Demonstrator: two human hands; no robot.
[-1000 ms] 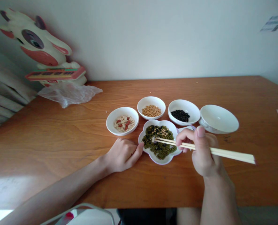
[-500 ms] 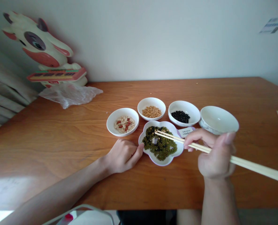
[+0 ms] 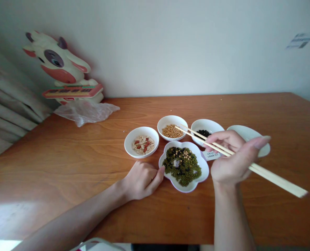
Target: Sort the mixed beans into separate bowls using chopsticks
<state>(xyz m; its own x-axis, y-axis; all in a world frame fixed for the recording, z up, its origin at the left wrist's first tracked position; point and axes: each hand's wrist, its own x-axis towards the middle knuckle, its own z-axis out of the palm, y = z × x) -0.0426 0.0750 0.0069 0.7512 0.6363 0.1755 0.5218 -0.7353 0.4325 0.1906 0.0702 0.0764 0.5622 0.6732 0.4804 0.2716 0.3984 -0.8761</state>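
My right hand [image 3: 230, 155] is closed around a pair of pale wooden chopsticks [image 3: 272, 177]. Their tips are spread apart over the white bowl of yellow soybeans [image 3: 173, 131], with no bean visible between them. My left hand [image 3: 144, 179] rests on the table, its fingers curled and its thumb side gripping the left rim of a flower-shaped dish [image 3: 181, 188]. In that dish lie green mung beans [image 3: 186, 170], some black beans on the left and a small cluster of yellow soybeans [image 3: 187, 153] near the top.
Left of the soybean bowl stands a white bowl [image 3: 141, 142] of pale seeds and reddish peanuts. To its right are a bowl of black beans [image 3: 203, 133] and another white bowl [image 3: 242, 131], partly behind my right hand. A cow-shaped toy keyboard [image 3: 73, 91] and clear plastic bag [image 3: 88, 113] sit back left.
The chopsticks have risen from the flower-shaped dish to the soybean bowl, and their tips have parted. My left hand stays at the dish's rim. The view has shifted slightly.
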